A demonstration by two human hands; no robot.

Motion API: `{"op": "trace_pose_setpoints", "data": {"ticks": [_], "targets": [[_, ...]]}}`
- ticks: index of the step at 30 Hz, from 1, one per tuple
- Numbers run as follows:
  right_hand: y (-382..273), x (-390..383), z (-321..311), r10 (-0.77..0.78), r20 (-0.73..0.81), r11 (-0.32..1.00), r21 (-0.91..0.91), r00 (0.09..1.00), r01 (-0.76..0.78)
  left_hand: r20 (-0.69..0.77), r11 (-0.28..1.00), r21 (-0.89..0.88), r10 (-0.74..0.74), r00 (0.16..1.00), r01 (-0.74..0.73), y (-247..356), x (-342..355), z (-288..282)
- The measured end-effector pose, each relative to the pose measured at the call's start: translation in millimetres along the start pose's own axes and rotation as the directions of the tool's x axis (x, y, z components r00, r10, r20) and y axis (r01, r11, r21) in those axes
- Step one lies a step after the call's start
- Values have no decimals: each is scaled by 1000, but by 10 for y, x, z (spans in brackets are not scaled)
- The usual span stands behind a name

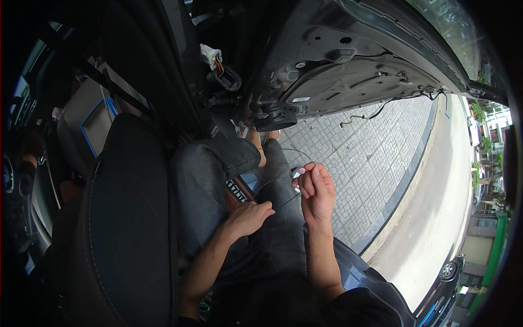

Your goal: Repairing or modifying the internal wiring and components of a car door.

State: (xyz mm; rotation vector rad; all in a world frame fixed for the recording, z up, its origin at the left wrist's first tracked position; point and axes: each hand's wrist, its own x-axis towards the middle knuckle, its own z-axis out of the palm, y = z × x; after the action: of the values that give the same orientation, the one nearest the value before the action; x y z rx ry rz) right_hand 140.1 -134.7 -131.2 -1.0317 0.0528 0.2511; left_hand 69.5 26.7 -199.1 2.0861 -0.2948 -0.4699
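My left hand [252, 217] is closed on a thin dark green wire [284, 201] over my grey-jeaned legs [201, 191]. My right hand [316, 191] is raised higher to the right, fingers curled and pinched on the same wire, which loops above it. A small pale object [298, 173] shows just behind my right fingers; I cannot make out what it is. Below my left hand is a door sill [245, 191] with pale lettering.
An open car door [332, 76] with trim removed and hanging cables [365, 115] spans the top. A white connector [211, 54] hangs by the door frame. A black seat [128, 218] is at left. Paved sidewalk [370, 152], road and parked car [444, 278] lie right.
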Motion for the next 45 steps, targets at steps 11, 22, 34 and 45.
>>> {"op": "trace_pose_setpoints", "data": {"ticks": [11, 22, 34, 45], "targets": [[-147, -277, 128, -15, 88, 873, -484, 996, 56, -458, 988, 1, 136, 878, -153, 105, 67, -93], [695, -459, -12, 218, 176, 428, -901, 960, 68, -490, 637, -713, -153, 858, -294, 12, -23, -236], [673, -362, -55, 163, 223, 444, -887, 961, 130, -690, 775, -525, -143, 710, -353, 28, 27, -260], [653, -445, -12, 130, 128, 772, -635, 983, -19, -495, 495, -799, -220, 840, -341, 15, 15, -212]]}}
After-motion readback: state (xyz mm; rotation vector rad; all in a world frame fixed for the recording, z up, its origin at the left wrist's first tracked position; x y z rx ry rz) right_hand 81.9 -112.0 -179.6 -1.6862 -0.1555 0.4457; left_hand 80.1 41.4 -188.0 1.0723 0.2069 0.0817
